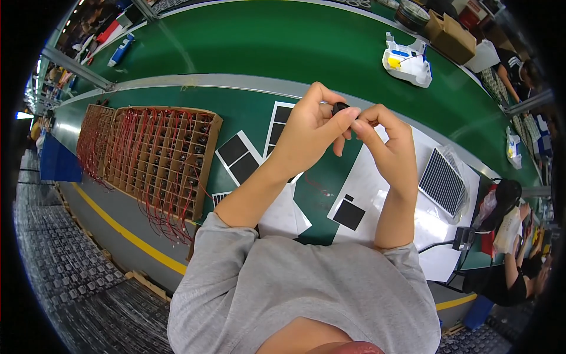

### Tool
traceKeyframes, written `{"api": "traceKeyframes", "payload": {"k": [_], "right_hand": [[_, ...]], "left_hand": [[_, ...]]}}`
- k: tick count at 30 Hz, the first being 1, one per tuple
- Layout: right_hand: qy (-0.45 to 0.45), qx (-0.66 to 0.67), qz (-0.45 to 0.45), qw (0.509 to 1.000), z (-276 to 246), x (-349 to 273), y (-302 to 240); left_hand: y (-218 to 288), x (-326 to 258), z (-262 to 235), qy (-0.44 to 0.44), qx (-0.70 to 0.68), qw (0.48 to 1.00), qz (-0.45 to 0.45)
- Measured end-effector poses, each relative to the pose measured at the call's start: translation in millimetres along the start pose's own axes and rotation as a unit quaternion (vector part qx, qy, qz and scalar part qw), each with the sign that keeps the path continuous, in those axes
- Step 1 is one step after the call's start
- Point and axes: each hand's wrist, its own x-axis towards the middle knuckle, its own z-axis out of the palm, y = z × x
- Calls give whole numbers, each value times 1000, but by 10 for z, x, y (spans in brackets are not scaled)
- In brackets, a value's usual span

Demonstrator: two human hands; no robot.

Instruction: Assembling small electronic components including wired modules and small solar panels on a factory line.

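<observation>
Above the worktable, my left hand [315, 127] pinches a small round black part [339, 108] between thumb and fingers. My right hand [386, 138] is right beside it, thumb and index finger pressed together at the part's edge. What the right fingertips grip is too small and covered to tell. Below the hands lie white sheets bearing black square stickers, one sheet [239, 154] by my left forearm. A black square sticker [349, 215] sits on the large white sheet next to my right forearm.
Left stands a divided cardboard box [217, 127] of black parts with red wires hanging over its edge. A striped black sheet in clear plastic [443, 182] lies right. Beyond a metal rail, the green conveyor [265, 41] carries a white plastic housing [407, 62]. Another person [513, 280] is at right.
</observation>
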Motion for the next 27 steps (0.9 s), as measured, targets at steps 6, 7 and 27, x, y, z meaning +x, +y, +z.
{"api": "traceKeyframes", "payload": {"k": [6, 7, 27], "right_hand": [[34, -69, -2, 997, 21, -5, -11], [10, -31, -15, 999, 13, -3, 1], [14, -24, 23, 999, 10, 9, 47]], "left_hand": [[10, 6, -30, -14, -67, 997, -22], [14, 4, -27, -19, -93, 995, -25], [5, 10, -20, -6, -43, 999, -12]]}}
